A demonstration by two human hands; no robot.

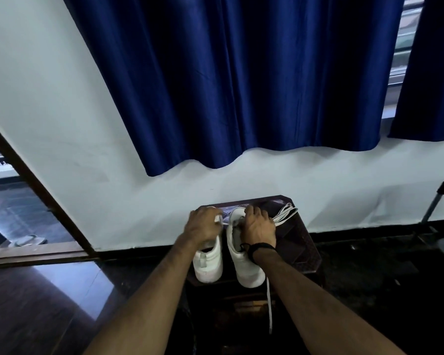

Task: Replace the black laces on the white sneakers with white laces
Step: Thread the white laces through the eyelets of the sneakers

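Two white sneakers stand side by side on a small dark stool (303, 252), heels toward me. My left hand (203, 226) hovers over the left sneaker (209, 265) and pinches the end of a white lace (219, 219). My right hand (259, 228) rests curled on the front of the right sneaker (246, 267), over its eyelets. A loose bundle of white lace (286, 212) lies on the stool's far right corner. Another white lace end (269, 306) hangs down off the stool's near edge. No black lace shows.
The stool stands against a white wall (164, 201) under a dark blue curtain (241, 85). A doorway (23, 201) opens at the left onto a tiled floor with a sandal (28, 240). A stand's leg (436, 201) rises at the far right. The floor is dark and glossy.
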